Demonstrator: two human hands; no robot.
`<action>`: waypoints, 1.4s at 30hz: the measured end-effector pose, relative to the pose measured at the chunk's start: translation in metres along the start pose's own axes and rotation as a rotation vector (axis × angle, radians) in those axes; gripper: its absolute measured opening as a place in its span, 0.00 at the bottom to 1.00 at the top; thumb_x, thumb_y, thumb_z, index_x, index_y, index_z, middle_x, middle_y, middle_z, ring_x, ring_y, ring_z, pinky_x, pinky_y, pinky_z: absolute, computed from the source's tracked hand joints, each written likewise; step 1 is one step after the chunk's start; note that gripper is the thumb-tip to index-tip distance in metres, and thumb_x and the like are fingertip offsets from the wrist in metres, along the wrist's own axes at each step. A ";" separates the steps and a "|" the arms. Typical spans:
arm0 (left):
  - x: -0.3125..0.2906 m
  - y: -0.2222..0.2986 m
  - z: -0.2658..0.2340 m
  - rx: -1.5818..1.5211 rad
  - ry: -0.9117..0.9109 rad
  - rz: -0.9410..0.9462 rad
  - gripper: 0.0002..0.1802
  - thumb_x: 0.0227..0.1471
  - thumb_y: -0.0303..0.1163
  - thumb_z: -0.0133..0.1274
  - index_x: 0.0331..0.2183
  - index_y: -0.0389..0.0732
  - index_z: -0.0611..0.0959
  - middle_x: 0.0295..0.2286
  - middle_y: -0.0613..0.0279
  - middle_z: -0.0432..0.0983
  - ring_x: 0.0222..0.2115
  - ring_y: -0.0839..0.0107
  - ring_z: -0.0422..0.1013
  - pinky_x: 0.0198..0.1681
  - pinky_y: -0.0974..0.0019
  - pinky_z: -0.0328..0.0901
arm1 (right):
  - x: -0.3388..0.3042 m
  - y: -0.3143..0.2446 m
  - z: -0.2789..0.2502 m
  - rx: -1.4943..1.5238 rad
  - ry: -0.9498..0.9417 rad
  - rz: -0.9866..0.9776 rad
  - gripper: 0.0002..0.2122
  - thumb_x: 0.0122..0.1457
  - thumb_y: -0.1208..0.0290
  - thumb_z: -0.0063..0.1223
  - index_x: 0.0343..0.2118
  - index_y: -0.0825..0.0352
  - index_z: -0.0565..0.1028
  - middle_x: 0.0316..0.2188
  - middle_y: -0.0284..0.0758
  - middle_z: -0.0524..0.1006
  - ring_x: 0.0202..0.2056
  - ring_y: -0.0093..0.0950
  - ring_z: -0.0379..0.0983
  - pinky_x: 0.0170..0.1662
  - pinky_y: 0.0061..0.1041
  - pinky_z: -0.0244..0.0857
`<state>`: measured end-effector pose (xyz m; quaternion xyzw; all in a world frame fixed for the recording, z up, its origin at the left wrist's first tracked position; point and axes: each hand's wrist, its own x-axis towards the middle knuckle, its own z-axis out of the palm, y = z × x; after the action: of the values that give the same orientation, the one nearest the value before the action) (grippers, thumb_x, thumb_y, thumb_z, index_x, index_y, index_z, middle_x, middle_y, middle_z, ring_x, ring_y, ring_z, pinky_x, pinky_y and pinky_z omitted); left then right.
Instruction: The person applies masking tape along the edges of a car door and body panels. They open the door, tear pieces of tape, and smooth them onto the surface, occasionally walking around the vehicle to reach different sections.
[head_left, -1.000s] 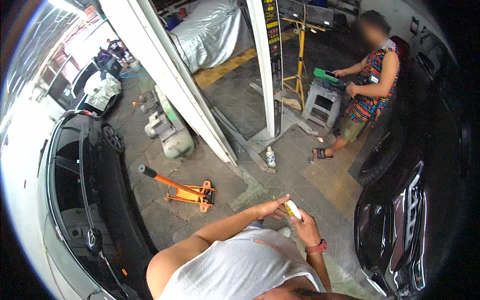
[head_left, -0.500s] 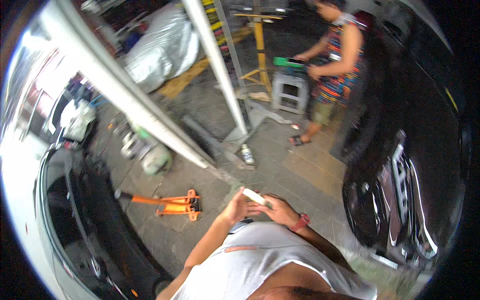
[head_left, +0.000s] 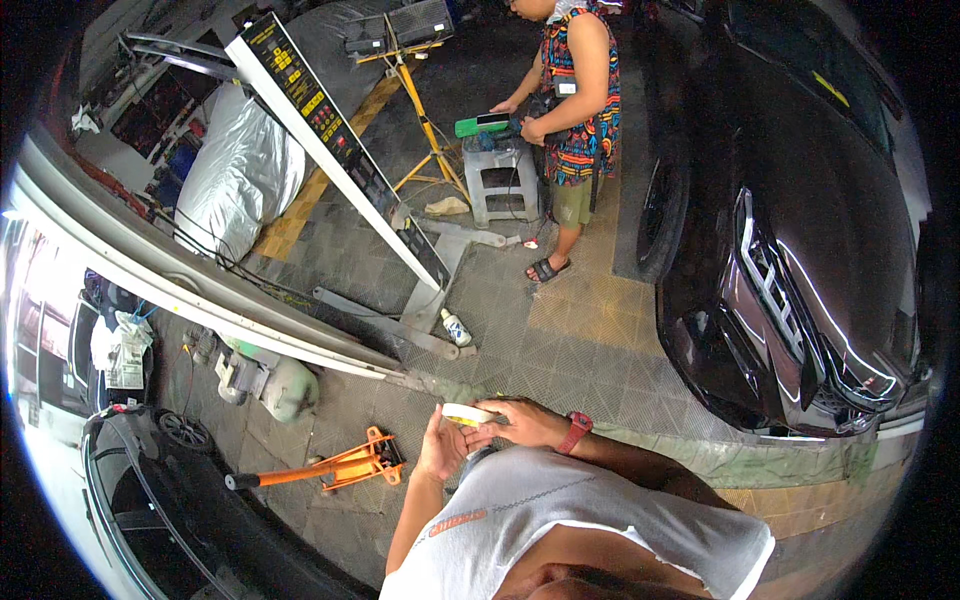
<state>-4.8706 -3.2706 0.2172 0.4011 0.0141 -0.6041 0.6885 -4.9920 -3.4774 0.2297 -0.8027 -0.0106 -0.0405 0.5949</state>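
A pale roll of masking tape (head_left: 470, 412) is between my two hands, in front of my white shirt, its edge facing up. My right hand (head_left: 528, 422), with a red watch on the wrist, is closed on the roll's right side. My left hand (head_left: 443, 452) has its thumb against the left end and its fingers curled beneath. The undersides of the roll and some fingertips are hidden.
An orange floor jack (head_left: 340, 466) lies left of me, near a dark car (head_left: 190, 510) and a green compressor (head_left: 288, 388). A white bottle (head_left: 455, 328) stands by the lift post (head_left: 345, 150). Another person (head_left: 580, 110) stands behind a grey stool (head_left: 497, 182); a dark car (head_left: 800, 300) is at right.
My view has swung to the right, so the post, the stool and the person sit farther left. The tape roll has tilted from slanting to nearly level, still in both hands.
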 end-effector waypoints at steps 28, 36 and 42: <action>0.005 0.004 0.011 0.186 0.164 0.012 0.46 0.69 0.67 0.36 0.68 0.34 0.65 0.51 0.45 0.80 0.49 0.57 0.80 0.56 0.55 0.73 | 0.001 -0.013 -0.010 0.049 0.008 0.010 0.22 0.68 0.61 0.57 0.60 0.68 0.74 0.44 0.51 0.83 0.45 0.48 0.83 0.48 0.39 0.75; 0.002 0.009 0.017 0.350 0.180 0.120 0.45 0.69 0.64 0.41 0.68 0.34 0.64 0.55 0.48 0.76 0.50 0.59 0.78 0.59 0.54 0.71 | 0.001 -0.017 -0.010 -0.006 -0.040 -0.001 0.21 0.68 0.60 0.57 0.58 0.68 0.74 0.43 0.50 0.83 0.45 0.49 0.82 0.47 0.41 0.74; 0.005 0.008 0.011 0.214 0.205 0.064 0.45 0.69 0.63 0.42 0.68 0.34 0.64 0.54 0.48 0.76 0.49 0.59 0.79 0.58 0.54 0.73 | -0.001 -0.012 -0.011 0.017 0.016 0.068 0.21 0.68 0.61 0.57 0.58 0.68 0.74 0.45 0.50 0.83 0.47 0.49 0.81 0.49 0.42 0.73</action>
<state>-4.8680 -3.2814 0.2262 0.5320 0.0068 -0.5359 0.6555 -4.9940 -3.4845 0.2447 -0.7973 0.0210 -0.0267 0.6027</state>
